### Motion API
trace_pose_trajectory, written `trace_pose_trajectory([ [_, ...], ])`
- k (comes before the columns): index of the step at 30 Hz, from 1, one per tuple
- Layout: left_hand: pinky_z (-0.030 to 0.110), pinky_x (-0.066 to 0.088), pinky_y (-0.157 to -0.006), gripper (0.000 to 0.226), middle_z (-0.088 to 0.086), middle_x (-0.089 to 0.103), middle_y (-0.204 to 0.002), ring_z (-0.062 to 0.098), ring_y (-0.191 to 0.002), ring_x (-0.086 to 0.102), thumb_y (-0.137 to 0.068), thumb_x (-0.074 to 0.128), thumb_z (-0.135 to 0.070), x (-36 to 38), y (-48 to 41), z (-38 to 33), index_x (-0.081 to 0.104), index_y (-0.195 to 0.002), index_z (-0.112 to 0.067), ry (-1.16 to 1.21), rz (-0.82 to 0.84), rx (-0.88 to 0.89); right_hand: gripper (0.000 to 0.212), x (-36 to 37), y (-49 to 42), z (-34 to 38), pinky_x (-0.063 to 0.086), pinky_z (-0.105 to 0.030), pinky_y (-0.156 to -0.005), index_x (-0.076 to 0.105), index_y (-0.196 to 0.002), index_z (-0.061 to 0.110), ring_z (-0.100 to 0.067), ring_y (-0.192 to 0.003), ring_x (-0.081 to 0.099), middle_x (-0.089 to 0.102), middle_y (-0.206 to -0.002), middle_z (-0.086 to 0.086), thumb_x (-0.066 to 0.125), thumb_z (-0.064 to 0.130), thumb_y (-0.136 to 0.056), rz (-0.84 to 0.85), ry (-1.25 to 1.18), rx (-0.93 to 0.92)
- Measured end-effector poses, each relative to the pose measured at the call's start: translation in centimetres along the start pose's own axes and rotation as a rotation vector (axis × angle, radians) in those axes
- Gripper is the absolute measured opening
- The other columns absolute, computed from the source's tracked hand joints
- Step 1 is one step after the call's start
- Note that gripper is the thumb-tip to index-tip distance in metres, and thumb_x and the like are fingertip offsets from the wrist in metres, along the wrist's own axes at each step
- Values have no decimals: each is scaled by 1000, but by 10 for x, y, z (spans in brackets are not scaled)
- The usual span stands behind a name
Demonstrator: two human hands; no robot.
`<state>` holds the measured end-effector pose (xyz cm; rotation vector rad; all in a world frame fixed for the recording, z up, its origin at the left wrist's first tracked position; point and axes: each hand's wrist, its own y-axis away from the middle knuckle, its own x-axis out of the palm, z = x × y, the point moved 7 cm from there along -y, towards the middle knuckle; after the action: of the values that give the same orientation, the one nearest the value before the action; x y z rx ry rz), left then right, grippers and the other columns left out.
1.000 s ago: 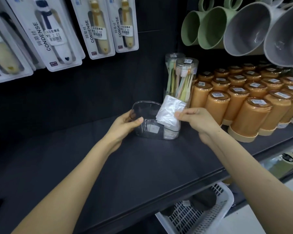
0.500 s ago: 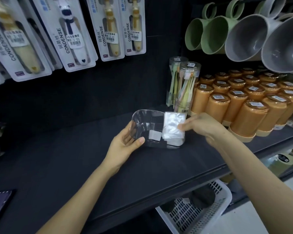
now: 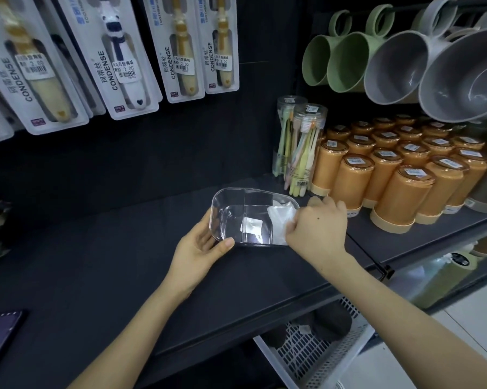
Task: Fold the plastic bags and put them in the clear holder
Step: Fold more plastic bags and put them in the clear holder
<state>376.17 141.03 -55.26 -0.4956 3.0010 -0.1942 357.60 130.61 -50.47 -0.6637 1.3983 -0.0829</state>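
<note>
Pushing a folded plastic bag (image 3: pixel 281 217) into the clear holder (image 3: pixel 253 192) is the step in hand, judged from the pose.

Position: the holder sits on the dark shelf (image 3: pixel 110 262), tipped slightly toward the camera. An inner divider splits it. The bag lies in the right compartment, against the right wall, with its upper edge near the rim. The left compartment shows only a white label.

Hands: the left hand (image 3: pixel 200 248) grips the holder's left end, thumb on the front wall and fingers round the back. The right hand (image 3: pixel 318 228) is at the right end, fingers curled, thumb and forefinger pinching the bag's edge. The fingertips are partly hidden by the film.

Risks, as judgement:
- The film looks thin and springy. On release the fold may open and ride up over the rim.
- The holder looks light and smooth. A downward push on the right end, with the grip only at the left, could rock or skid it on the shelf.
- The orange canisters (image 3: pixel 399 197) stand just beside the right hand, the toothbrush tubes (image 3: pixel 304 147) just behind. A quick withdrawal could knock them.
- A bag that slips out could drop past the shelf edge toward the white basket (image 3: pixel 321 357) below.
</note>
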Motion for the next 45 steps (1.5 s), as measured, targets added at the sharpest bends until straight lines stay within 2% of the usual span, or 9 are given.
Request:
trace_pose_trajectory([
  [4,8,41,-95,67,-22,50,-133,-3,-125,49,-85,64,5,0,3,-2,38,-145,-11,5,-10,-1,33,-5,5,0,36,-39,-67,62,-71,7,-32,-72,53,56,-77,-14,82,24,-50,-61,36,26],
  [8,9,41,-97,67,-24,51,-132,1,-127,49,-85,65,3,-3,3,-1,39,-145,-10,0,-2,-1,39,-8,7,-4,34,-40,-77,64,-87,16,-31,-87,53,58,-97,-9,84,15,-54,-158,-188,-47],
  [11,8,41,-95,66,-21,49,-135,0,-127,49,-85,64,3,-2,3,-2,39,-145,-10,1,5,1,29,-1,9,-5,29,-40,-88,72,-92,25,-30,-100,54,60,-112,-7,71,14,-65,-122,-354,-120],
  [14,7,41,-94,66,-18,48,-138,-1,-126,48,-85,64,5,-2,4,-3,39,-144,-9,2,3,5,29,5,8,-5,26,-41,-95,75,-92,27,-31,-109,54,61,-122,-7,50,30,-78,-51,-406,-146],
  [19,7,41,-92,66,-18,49,-137,-4,-124,49,-85,64,4,-2,4,-3,39,-144,-9,-2,12,-2,37,13,1,1,28,-47,-98,74,-80,26,-32,-109,54,63,-117,-7,52,54,-69,-13,-250,-212],
  [25,7,41,-92,66,-17,48,-137,-6,-122,50,-85,63,5,-3,4,-2,39,-144,-9,-10,7,-3,39,21,-8,13,34,-57,-98,73,-72,15,-36,-103,55,64,-101,-12,78,50,-56,97,22,-236],
  [30,6,41,-90,66,-18,51,-133,-8,-120,51,-85,63,7,-4,3,-2,39,-144,-9,-2,-1,-6,39,20,-10,14,30,-52,-97,73,-74,18,-35,-100,56,64,-102,-11,82,49,-52,62,18,-269],
  [37,5,41,-89,67,-18,48,-135,-11,-119,49,-85,63,5,-5,2,-3,38,-145,-11,0,12,-15,31,4,-3,3,25,-46,-102,69,-88,26,-29,-110,54,62,-117,-4,58,48,-70,-88,-260,-470],
  [45,8,41,-92,65,-18,50,-135,-4,-122,52,-85,63,5,-5,2,-5,40,-143,-13,-12,24,3,42,18,-14,9,26,-47,-97,73,-77,25,-31,-101,57,65,-107,-5,53,61,-66,-55,-111,-467],
])
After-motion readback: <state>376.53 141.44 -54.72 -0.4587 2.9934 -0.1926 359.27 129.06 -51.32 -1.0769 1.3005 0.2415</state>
